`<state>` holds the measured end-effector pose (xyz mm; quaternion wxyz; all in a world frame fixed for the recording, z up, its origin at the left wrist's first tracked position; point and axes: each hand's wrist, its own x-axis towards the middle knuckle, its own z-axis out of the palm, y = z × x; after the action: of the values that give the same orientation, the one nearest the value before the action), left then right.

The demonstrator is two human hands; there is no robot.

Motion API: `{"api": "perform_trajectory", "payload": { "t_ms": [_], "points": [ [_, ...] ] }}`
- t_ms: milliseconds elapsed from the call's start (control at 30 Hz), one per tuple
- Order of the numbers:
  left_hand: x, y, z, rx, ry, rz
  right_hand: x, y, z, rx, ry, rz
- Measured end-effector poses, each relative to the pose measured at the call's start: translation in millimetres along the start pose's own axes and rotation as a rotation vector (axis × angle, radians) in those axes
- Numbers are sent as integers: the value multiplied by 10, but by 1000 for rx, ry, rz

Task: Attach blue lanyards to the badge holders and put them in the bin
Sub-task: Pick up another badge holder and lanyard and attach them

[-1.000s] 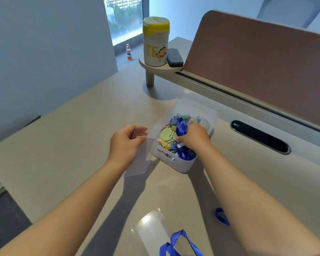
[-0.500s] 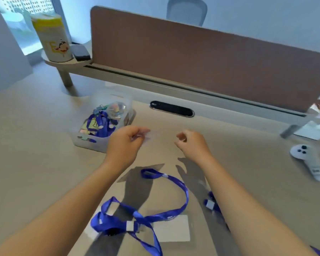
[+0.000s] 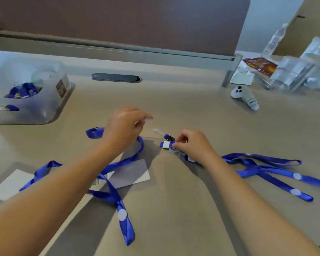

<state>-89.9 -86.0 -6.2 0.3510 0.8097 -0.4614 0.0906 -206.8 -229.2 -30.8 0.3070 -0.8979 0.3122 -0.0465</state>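
Landmark: bin (image 3: 50, 108), translucent plastic, at the far left of the counter (image 3: 174, 209); blue lanyard pieces visible inside it.

Right hand (image 3: 194, 145): to the right of the bin, low over the counter, fingers curled, pinching the clip end of a blue lanyard (image 3: 266, 169) whose straps trail away from the bin along the counter.

Left hand (image 3: 124, 126): between the bin and the right hand, raised slightly, fingers curled around a clear badge holder (image 3: 148, 122); the holder is blurred and barely distinguishable.

Second blue lanyard (image 3: 116, 182): loose on the counter, nearer the viewer than the bin, passing under the left forearm.

White card (image 3: 131, 172): flat on the counter, touching the second lanyard. Another white card (image 3: 9, 183) lies in front of the bin.

White controller (image 3: 245, 97): well apart from the bin, far right.
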Motion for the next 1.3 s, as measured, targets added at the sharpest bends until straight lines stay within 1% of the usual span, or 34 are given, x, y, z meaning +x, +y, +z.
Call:
{"api": "perform_trajectory", "payload": {
  "t_ms": [100, 233, 333, 400, 467, 533, 600, 700, 767, 833, 933, 1100, 1200, 1300],
  "points": [
    [-120, 28, 15, 20, 8, 48, -193, 61, 64, -198, 28, -38],
    [-275, 56, 14, 37, -10, 58, -321, 181, 145, -437, 76, -40],
    [-366, 52, 14, 54, -38, 23, -346, 204, 215, -478, 107, -39],
    [-411, 60, -8, 51, -45, 0, -342, 183, 221, -458, 130, -37],
    [-444, 77, -44, 37, -46, -21, -340, 152, 214, -405, 130, -25],
    [-464, 94, -89, 3, -50, -49, -350, 110, 210, -284, 123, -10],
    [-471, 94, -128, -23, -49, -62, -369, 56, 194, -64, 154, 6],
    [-463, 88, -177, -68, -2, -78, -398, -99, 126, 216, 259, -63],
    [-439, 99, -220, -153, 65, -115, -399, -249, 63, 442, 297, -108],
    [-397, 122, -284, -287, 136, -178, -395, -411, 14, 590, 285, -124],
    [-325, 134, -379, -490, 199, -291, -394, -636, 1, 623, 260, -128],
    [-303, 137, -424, -710, 219, -450, -441, -893, 45, 690, 182, -104],
    [-346, 134, -418, -791, 226, -494, -465, -960, 83, 787, 125, -68],
    [-381, 122, -418, -832, 230, -497, -476, -1004, 109, 857, 84, -35]
  ]
}}
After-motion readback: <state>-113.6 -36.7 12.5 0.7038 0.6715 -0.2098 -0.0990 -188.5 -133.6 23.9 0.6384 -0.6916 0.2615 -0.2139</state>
